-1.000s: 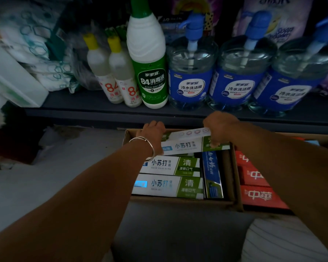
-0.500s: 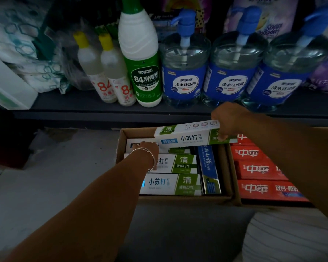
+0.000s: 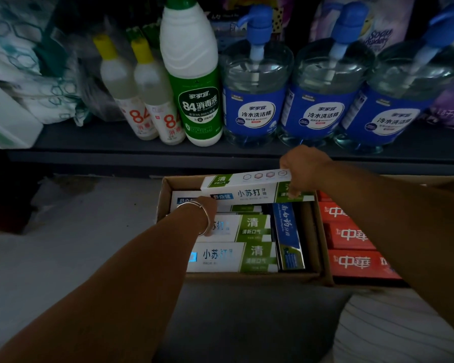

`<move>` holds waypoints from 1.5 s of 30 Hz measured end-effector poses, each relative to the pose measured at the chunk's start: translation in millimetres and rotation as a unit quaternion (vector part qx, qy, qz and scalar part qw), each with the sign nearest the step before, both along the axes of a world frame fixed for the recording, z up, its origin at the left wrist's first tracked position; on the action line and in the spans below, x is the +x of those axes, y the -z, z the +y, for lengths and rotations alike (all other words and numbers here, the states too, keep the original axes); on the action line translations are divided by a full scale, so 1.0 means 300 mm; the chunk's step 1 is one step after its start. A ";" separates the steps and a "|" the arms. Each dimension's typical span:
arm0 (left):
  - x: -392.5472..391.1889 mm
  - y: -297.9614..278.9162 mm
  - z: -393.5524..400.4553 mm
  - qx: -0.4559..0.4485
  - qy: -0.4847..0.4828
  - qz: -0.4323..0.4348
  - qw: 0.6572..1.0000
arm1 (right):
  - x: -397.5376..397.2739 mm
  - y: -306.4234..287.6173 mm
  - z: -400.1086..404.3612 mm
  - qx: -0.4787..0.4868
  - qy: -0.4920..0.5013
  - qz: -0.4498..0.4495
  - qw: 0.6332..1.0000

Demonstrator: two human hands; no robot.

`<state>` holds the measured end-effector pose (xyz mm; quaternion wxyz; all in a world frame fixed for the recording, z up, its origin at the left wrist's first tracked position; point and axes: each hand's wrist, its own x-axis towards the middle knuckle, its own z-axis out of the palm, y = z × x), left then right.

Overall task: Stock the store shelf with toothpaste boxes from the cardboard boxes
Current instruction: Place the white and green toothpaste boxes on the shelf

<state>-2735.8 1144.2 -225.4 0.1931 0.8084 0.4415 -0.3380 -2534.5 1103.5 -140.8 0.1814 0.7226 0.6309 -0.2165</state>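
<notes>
My right hand [image 3: 302, 169] grips the right end of a white-and-green toothpaste box [image 3: 249, 189] and holds it level over the far part of an open cardboard box [image 3: 247, 277] on the floor. Inside lie more white-and-green toothpaste boxes [image 3: 231, 258] flat, with a blue toothpaste box [image 3: 286, 231] on edge at their right. My left hand [image 3: 207, 205], a bangle on its wrist, reaches down into the carton onto the far row of boxes. Its fingers are hidden under the lifted box.
A second carton [image 3: 325, 258] at the right holds red toothpaste boxes [image 3: 357, 263]. Just beyond is a dark shelf [image 3: 116, 150] with a green disinfectant bottle [image 3: 194, 100], two small yellow-capped bottles [image 3: 142, 100] and three blue pump jugs [image 3: 254, 100]. Grey floor [image 3: 63, 244] lies left.
My right hand has lifted the white-and-green box up out of the carton. My left hand let go of its left end and dropped back onto the boxes inside.
</notes>
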 end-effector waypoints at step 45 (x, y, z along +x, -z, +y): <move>0.015 -1.039 -0.128 0.111 0.065 -0.108 0.986 | 0.088 -0.748 -0.224 0.211 0.007 0.010 0.977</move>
